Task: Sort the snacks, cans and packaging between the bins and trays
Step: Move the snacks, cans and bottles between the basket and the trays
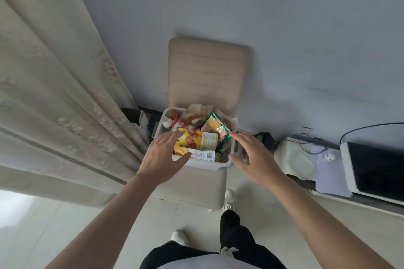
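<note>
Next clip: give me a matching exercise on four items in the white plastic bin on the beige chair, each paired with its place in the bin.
Things in the white plastic bin:
1. yellow snack packet with a barcode
2. green-edged foil packet
3. white-capped bottle
4. clear plastic bag of brown pastry

Places:
A. far left corner
B. near edge, closest to the person
C. far side, middle
D. right side, by the right hand

Pairs: 1-B, 2-D, 3-A, 4-C.

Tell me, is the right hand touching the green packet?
Cannot tell. Head view: the right hand reaches the green packet at a corner, but from above a gap could hide.
</note>
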`<state>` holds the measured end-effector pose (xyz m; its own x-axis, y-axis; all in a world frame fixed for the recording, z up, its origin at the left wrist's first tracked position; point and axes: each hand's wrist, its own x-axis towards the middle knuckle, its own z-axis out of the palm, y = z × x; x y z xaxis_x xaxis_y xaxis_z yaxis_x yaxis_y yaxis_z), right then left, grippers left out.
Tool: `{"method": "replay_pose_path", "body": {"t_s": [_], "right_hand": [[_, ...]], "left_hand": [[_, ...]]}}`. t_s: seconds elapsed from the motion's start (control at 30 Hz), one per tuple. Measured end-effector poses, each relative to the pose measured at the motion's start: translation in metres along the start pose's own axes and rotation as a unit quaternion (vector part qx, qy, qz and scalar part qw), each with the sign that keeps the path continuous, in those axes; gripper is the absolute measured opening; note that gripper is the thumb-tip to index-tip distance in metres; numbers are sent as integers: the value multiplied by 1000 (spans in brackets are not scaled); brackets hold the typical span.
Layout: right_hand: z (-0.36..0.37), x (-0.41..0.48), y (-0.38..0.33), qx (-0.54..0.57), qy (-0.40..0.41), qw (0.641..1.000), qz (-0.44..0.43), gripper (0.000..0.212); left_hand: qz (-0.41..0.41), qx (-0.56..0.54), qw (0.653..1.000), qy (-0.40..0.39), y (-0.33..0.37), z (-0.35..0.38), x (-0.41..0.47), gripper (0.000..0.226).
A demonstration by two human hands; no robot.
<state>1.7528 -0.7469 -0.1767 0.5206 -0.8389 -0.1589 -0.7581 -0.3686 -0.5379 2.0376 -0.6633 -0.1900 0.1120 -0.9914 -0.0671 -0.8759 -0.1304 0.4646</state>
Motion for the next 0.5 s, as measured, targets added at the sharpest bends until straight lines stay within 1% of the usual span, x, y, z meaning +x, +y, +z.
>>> {"method": "replay_pose_path", "body": {"t_s": [0.13,0.23,0.37,0.5], "right_hand": [[10,48,19,16,-41,998,-45,60],[21,88,35,10,-95,992,-84,57],[41,138,58,3,-165,977,-136,58],[61,179,74,15,-201,965,-168,58]], "left_hand": [[-12,26,999,-27,-15,37,17,57],[-29,22,998,-49,-23,60,28,51],[-27,-7,998,-65,-29,88,45,38],[-24,-37,997,-71,-41,117,71,37]]}}
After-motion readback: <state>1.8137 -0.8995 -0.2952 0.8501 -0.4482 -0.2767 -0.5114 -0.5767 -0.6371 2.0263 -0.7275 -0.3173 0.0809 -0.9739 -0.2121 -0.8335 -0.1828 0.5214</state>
